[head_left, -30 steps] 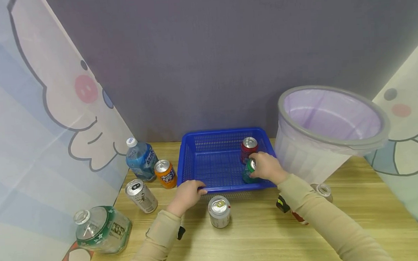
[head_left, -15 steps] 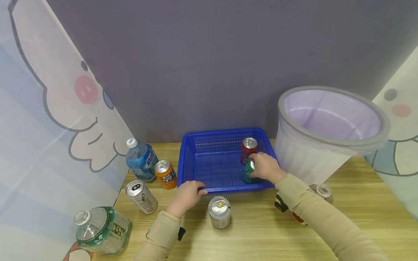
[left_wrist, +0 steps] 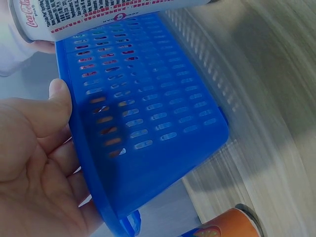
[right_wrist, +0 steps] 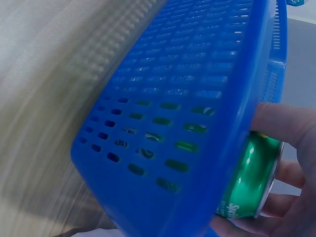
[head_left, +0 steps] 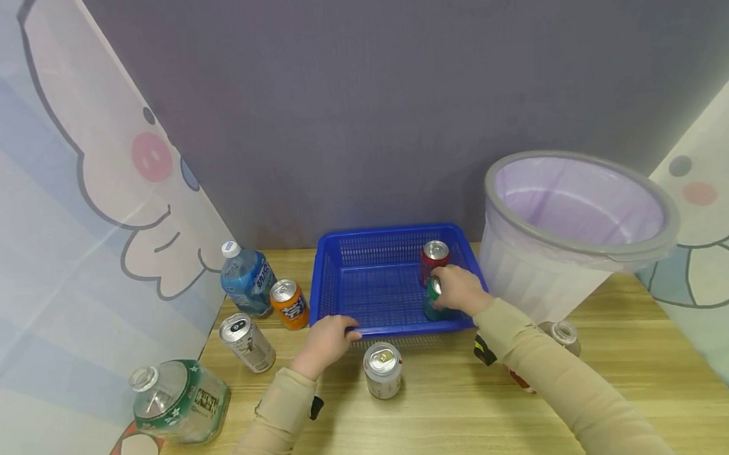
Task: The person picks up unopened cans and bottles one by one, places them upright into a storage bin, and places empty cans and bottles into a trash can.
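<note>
Green can (right_wrist: 252, 177) partly covered by right hand (head_left: 460, 291), bottle (head_left: 565, 334) partly behind sleeve (head_left: 564, 382)

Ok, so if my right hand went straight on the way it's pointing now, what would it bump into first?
Most likely the red can, just beyond the green can your right hand holds in the basket; the gap between is hard to judge.

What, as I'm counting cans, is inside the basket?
The basket holds a red can and a green can, which the right hand grips. The hand partly hides the green can; what lies under both cans is covered.
</note>
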A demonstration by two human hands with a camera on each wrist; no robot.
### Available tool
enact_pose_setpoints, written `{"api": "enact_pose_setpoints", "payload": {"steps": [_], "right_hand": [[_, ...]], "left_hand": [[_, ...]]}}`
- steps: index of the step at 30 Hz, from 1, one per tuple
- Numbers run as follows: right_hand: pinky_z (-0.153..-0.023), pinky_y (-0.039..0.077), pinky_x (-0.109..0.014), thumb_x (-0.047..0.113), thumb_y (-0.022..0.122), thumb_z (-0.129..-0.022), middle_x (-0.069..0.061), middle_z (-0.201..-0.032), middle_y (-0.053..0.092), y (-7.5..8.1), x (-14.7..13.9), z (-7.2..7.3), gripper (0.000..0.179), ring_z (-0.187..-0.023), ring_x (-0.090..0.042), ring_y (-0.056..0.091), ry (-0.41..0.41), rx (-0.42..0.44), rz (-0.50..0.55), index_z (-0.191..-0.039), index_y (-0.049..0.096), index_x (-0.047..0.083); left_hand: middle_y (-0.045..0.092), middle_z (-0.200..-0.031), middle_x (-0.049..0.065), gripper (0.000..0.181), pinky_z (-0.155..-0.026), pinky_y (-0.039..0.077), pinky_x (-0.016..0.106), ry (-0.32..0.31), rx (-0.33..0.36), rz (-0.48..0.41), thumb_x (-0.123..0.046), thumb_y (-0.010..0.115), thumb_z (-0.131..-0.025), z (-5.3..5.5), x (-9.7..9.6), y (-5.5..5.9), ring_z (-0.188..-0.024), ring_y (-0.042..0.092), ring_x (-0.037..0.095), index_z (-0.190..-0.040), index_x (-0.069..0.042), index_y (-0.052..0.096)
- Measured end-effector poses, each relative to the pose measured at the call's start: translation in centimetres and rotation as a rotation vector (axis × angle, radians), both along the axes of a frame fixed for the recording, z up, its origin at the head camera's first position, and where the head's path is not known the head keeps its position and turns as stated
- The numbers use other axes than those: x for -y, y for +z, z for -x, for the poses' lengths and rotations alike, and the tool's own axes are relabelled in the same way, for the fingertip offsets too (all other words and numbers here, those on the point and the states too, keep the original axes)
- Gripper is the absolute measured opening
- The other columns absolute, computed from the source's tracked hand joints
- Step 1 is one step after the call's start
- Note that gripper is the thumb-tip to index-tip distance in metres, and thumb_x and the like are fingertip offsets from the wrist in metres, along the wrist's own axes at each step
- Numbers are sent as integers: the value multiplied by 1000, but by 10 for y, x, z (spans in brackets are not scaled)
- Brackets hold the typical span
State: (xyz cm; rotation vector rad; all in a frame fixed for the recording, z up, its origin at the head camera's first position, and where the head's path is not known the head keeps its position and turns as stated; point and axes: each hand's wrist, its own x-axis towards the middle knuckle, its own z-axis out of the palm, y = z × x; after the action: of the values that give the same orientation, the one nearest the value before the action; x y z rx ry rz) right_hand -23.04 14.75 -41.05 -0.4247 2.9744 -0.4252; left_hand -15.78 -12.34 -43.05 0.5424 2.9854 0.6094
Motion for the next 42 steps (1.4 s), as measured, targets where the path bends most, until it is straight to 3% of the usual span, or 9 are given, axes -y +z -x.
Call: {"api": "enact_pose_setpoints", "payload": {"steps": [42], "right_hand": [[-80, 51, -55, 24, 80, -70, -23, -114, 59, -6, 4, 0, 68, -102, -42, 59, -62, 28, 18, -129, 53, 4]], "left_hand": [[73, -94, 9, 19, -78, 54, 44, 4, -12, -20, -19, 69, -85, -1, 0, -3, -88, 69, 29, -96, -4, 73]]}}
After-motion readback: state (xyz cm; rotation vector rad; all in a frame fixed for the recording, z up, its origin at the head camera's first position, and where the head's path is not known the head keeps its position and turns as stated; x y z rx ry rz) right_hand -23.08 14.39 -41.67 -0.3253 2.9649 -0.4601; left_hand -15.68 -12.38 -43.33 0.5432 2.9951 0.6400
